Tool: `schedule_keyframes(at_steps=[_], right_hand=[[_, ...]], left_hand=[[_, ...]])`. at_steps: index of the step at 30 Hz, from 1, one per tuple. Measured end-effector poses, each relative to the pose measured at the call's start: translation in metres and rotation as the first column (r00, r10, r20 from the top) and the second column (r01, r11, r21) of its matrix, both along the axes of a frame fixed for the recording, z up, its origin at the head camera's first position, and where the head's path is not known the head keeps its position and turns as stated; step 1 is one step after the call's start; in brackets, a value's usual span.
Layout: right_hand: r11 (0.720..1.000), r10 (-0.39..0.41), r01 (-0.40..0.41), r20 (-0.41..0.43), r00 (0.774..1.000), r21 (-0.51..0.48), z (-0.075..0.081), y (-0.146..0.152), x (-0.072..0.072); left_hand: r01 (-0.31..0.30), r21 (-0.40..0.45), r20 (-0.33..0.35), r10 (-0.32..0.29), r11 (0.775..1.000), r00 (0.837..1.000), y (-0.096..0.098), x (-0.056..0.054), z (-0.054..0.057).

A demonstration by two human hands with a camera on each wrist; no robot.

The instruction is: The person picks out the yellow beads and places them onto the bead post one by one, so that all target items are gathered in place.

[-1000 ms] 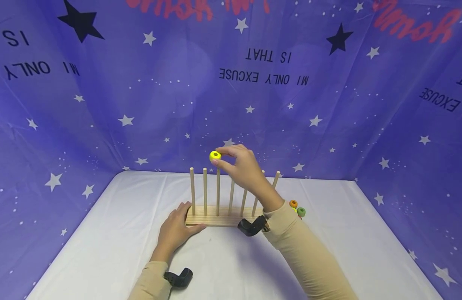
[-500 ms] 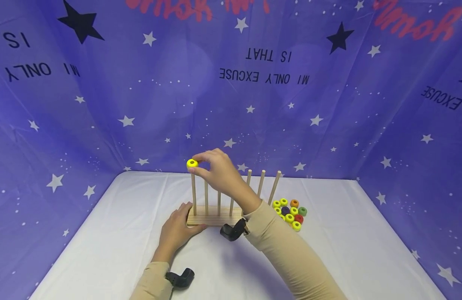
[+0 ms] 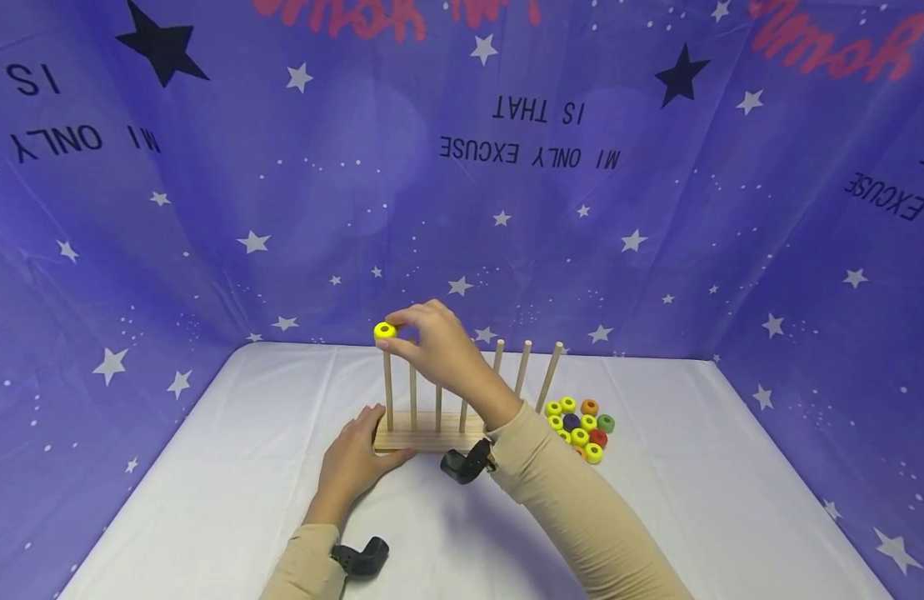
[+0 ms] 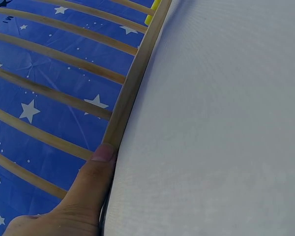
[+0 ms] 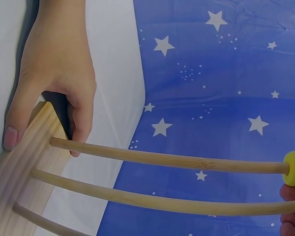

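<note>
A wooden peg rack [image 3: 432, 435] with several upright pegs stands on the white table. My left hand [image 3: 352, 457] grips the left end of its base, thumb along the front edge and fingers round the back, as the right wrist view shows. My right hand [image 3: 441, 348] pinches a yellow bead [image 3: 384, 332] between thumb and fingers at the top of the leftmost peg [image 3: 388, 387]. In the right wrist view the peg's tip enters the bead [image 5: 294, 169]. The right hand hides the upper parts of some middle pegs.
Right of the rack lies a cluster of loose beads: several yellow ones [image 3: 579, 437], a green one [image 3: 606, 423], a red one [image 3: 598, 437], a dark purple one [image 3: 571, 422] and an orange one [image 3: 589, 407]. A blue starry cloth [image 3: 462, 208] walls the table's back and sides.
My right hand has moved left with the yellow bead, from above the third peg to the leftmost one, then slightly down. The bead cluster has come into fuller view. My left hand stays put.
</note>
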State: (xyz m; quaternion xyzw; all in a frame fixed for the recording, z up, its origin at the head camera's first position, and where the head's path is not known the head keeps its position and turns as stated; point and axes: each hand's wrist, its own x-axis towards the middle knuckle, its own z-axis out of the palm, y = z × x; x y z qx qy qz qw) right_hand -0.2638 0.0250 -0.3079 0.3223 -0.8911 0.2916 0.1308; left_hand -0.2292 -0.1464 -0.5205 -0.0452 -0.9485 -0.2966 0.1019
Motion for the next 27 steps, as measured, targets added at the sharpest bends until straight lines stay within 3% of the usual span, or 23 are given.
schedule_keyframes(at_steps=[27], right_hand=[[1.000,-0.007,0.006,0.063,0.998,0.018,-0.0025,0.0017,-0.0014]], left_hand=[[-0.003,0.012,-0.003,0.003,1.000,1.000,-0.0002,0.0000,-0.0005]])
